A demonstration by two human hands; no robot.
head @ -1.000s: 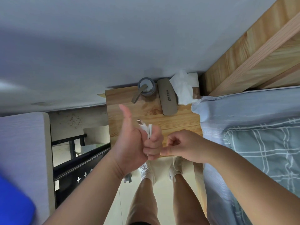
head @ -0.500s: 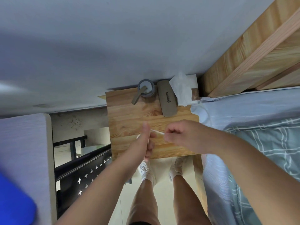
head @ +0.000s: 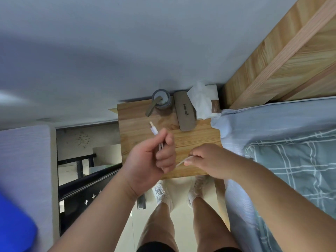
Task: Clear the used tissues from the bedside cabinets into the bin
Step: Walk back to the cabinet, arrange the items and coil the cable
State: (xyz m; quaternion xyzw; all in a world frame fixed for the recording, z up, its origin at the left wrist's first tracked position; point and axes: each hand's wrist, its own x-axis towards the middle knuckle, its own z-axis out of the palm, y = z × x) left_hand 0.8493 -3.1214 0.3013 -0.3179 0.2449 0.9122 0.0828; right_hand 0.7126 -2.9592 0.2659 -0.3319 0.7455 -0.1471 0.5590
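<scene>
A crumpled white tissue (head: 200,99) lies at the back right corner of the wooden bedside cabinet (head: 200,139), against the wall. My left hand (head: 151,157) hovers over the cabinet's front half, fist closed on a thin white cable (head: 153,129) whose plug end sticks up out of the fist. My right hand (head: 207,160) is just to its right, pinching another stretch of the same cable between thumb and finger. Both hands are well in front of the tissue and apart from it. No bin is in view.
A grey cup (head: 161,101) with a handle sticking out and a brown oblong case (head: 185,113) stand by the tissue. A bed with blue sheet and plaid quilt (head: 291,160) borders the cabinet's right; its wooden headboard (head: 281,60) rises behind. A black railing (head: 87,190) is at the left.
My hands were pressed together with the cable bunched in the left fist. They have moved apart, and the cable now stretches between them with its plug end sticking up.
</scene>
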